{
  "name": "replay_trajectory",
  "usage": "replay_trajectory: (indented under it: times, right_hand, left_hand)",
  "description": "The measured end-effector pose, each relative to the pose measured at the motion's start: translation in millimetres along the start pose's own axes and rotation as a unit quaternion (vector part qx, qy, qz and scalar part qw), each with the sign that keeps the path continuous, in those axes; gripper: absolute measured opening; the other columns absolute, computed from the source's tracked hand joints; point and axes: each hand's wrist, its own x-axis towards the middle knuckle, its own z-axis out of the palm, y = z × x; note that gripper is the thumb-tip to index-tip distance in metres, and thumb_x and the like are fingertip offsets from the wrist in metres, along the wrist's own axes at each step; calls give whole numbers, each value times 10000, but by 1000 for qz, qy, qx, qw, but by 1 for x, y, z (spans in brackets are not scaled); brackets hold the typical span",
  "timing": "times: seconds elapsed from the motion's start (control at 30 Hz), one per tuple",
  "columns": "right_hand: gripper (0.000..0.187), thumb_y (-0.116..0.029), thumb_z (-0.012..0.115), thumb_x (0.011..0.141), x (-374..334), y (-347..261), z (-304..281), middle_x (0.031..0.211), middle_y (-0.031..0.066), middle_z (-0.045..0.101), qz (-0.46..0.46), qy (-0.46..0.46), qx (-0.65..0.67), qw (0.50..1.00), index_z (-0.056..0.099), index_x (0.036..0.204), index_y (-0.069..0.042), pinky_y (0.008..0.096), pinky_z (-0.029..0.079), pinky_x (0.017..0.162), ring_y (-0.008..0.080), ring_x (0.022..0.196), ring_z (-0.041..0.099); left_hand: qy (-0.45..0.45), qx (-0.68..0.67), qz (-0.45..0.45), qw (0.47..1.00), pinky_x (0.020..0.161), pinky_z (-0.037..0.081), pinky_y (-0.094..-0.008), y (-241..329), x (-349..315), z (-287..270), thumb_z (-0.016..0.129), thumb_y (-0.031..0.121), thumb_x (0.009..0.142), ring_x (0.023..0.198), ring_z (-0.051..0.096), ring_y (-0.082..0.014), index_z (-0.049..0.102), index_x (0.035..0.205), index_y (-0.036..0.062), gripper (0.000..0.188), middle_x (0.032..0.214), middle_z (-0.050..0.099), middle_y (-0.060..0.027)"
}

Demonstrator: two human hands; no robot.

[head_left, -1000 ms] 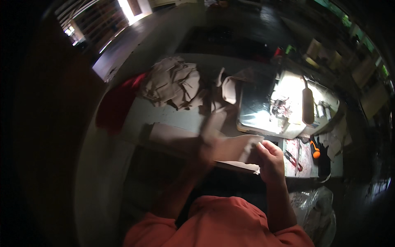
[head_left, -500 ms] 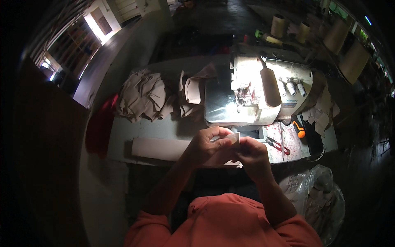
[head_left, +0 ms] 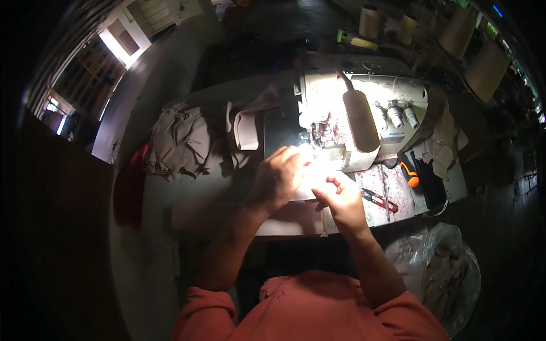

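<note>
Under the lamp of the sewing machine [head_left: 398,94], a pale fabric piece [head_left: 311,179] is washed out by glare. My left hand [head_left: 278,179] closes on its left side, close in front of the needle area. My right hand [head_left: 344,202] pinches at its right side with thumb and fingers bent together; the exact grip is lost in the brightness. A long pale strip of fabric [head_left: 290,221] lies along the table's near edge, just below my hands. Red-handled thread snips [head_left: 380,200] rest right of my right hand.
A pile of cut fabric pieces [head_left: 179,139] sits left, with a folded piece [head_left: 245,128] beside it. Right of the machine are an orange-and-black tool [head_left: 410,175] and more scraps [head_left: 441,142]. A clear plastic bag of scraps [head_left: 449,273] stands lower right. Thread cones [head_left: 368,21] stand behind.
Both hands have moved forward with the fabric piece, from the table's front edge into the lamp light by the needle area. The view has shifted slightly.
</note>
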Motion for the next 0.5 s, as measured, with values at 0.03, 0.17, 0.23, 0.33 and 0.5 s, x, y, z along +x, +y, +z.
replay_trajectory:
  times: [0.03, 0.17, 0.23, 0.33, 0.5]
  right_hand:
    - [191, -30, 544, 764, -1, 2, -1, 752, 74, 580, -4, 8, -12, 1000, 513, 941, 35, 184, 426, 498, 92, 617, 562]
    - [195, -32, 528, 783, -9, 18, -4, 740, 76, 582, -7, 32, 32, 999, 505, 964, 37, 183, 421, 494, 103, 618, 576]
    - [185, -38, 524, 792, -10, 18, -2, 737, 72, 586, -10, 32, 50, 998, 517, 960, 38, 180, 415, 492, 104, 614, 580]
    - [171, -42, 520, 799, 2, 13, -2, 730, 64, 591, 5, 36, 5, 999, 547, 947, 40, 173, 406, 488, 95, 594, 576]
    - [187, -54, 517, 806, 13, 10, -1, 738, 64, 594, -7, 38, -8, 999, 559, 968, 30, 179, 407, 492, 95, 583, 571]
  left_hand:
    - [-19, 39, 18, 999, 604, 432, -312, -3, -1, 1, 572, 2, 656, 678, 508, -238, 550, 773, 16, 119, 750, 511, -101]
    - [-71, 91, 31, 993, 668, 416, -333, 3, -5, 2, 514, 4, 656, 753, 480, -255, 564, 792, 10, 146, 760, 493, -113]
    - [-69, 85, 37, 993, 660, 416, -336, -4, -2, 2, 510, -2, 657, 747, 484, -260, 561, 804, 9, 156, 751, 489, -115]
    - [-41, 48, 0, 998, 641, 409, -343, -10, 11, 5, 520, 14, 669, 718, 490, -272, 523, 781, 10, 112, 732, 486, -112]
    - [-34, 28, 32, 999, 611, 408, -345, -12, 28, 3, 548, 27, 663, 685, 488, -265, 502, 720, 11, 75, 709, 479, -96]
